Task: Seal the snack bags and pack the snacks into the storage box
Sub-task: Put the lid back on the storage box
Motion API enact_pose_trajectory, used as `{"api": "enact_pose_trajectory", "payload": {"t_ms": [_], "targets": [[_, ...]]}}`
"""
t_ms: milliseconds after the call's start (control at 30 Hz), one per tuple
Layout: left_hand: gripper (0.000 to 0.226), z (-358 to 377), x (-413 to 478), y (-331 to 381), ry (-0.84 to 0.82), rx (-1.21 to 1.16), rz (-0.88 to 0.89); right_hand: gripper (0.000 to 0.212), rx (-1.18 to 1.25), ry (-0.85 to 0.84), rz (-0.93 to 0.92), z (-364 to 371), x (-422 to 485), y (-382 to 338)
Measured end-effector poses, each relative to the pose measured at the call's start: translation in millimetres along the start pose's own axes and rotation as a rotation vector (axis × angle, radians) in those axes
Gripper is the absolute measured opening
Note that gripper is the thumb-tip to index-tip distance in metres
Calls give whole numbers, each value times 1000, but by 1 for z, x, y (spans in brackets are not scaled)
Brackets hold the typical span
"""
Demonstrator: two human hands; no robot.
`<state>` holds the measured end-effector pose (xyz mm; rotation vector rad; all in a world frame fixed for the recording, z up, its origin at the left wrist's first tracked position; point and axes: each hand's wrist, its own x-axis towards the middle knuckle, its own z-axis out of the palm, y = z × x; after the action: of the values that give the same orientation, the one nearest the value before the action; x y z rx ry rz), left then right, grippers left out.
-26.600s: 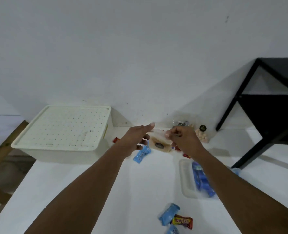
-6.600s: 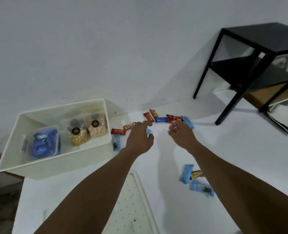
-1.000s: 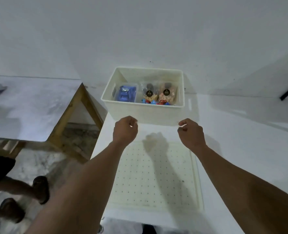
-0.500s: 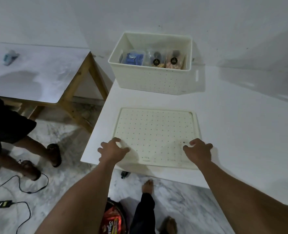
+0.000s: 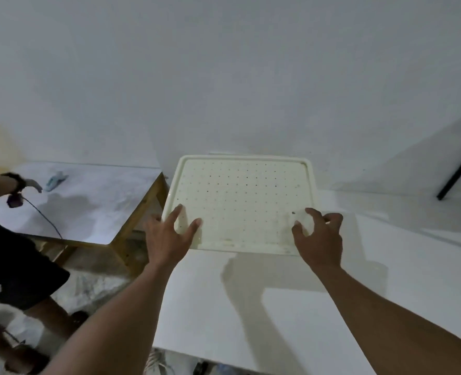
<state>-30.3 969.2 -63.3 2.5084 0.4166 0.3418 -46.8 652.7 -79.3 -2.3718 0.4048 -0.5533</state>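
The cream perforated plastic lid, flat on the white table half a second ago, is now lifted off it and held up in front of the white storage box, hiding the box and its packed snacks. Left hand and right hand now grip its near corners, fingers spread over the top.

You can't see the storage box or its snacks: the perforated lid covers them entirely. Your fingers hide the lid's near corners. At far left the frame cuts off a second person, and the small object on the side desk is too blurred to identify.
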Motion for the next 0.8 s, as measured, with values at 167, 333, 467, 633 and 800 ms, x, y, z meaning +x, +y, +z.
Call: {"api": "enact_pose_trajectory", "payload": {"t_ms": [167, 333, 467, 633, 800], "targets": [[75, 23, 86, 26, -39, -13, 13, 44, -25, -14, 27, 25, 81, -20], [92, 87, 195, 16, -142, -52, 0, 43, -52, -32, 89, 83, 152, -21], [78, 122, 245, 25, -167, 156, 60, 45, -101, -61, 151, 131, 194, -11], [71, 156, 264, 21, -259, 200, 141, 50, -306, -147, 200, 175, 199, 1], [70, 159, 266, 20, -269, 148, 143, 46, -340, -112, 215, 183, 197, -1]]}}
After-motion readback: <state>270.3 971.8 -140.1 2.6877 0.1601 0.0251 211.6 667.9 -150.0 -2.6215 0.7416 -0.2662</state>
